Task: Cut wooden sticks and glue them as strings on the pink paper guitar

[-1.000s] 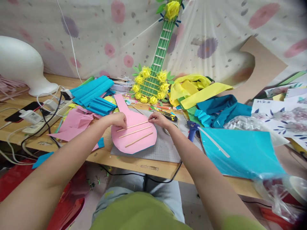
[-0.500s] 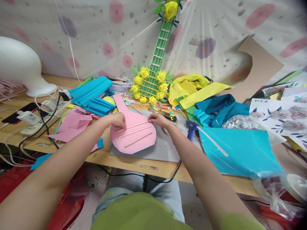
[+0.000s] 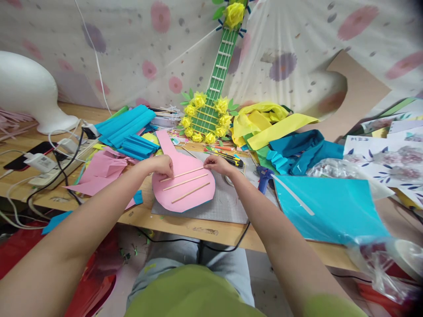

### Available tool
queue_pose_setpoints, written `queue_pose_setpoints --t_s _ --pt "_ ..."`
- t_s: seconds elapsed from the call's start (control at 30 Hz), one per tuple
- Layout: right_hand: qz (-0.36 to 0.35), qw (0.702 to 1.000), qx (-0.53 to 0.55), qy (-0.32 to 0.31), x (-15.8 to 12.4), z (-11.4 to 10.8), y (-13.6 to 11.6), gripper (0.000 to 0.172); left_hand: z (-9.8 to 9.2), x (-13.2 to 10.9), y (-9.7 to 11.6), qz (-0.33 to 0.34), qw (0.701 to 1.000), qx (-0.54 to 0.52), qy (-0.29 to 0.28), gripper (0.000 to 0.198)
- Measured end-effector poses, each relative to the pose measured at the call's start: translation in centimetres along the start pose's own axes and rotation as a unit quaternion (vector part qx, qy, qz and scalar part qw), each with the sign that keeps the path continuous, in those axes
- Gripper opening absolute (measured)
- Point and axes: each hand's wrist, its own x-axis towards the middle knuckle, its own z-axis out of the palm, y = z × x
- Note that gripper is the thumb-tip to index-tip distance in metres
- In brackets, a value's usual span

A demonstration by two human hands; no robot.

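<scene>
"Your board (image 3: 181,165)?"
"Pink, guitar-shaped, flat before me, neck (image 3: 167,143) pointing away."
"And the sticks (image 3: 185,182)?"
"Three, thin and pale; I have them slanting, roughly parallel, across the round body (image 3: 184,189)."

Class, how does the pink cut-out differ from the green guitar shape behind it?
The pink cut-out lies flat; the green guitar shape stands up, slanted.
The pink cut-out carries three plain sticks; the green guitar shape has yellow flowers around its body and white bars along its neck.
Both share a rounded body with a narrower neck.
</scene>
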Motion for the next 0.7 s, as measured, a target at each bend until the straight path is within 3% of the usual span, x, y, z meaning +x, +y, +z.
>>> queue_pose_setpoints --t_s 0.7 --pt "-0.016 0.997 -0.068 -0.012 0.3 -0.36 -0.28 0.007 0.05 0.41 -0.32 0.001 1.0 0.001 -0.004 0.02"
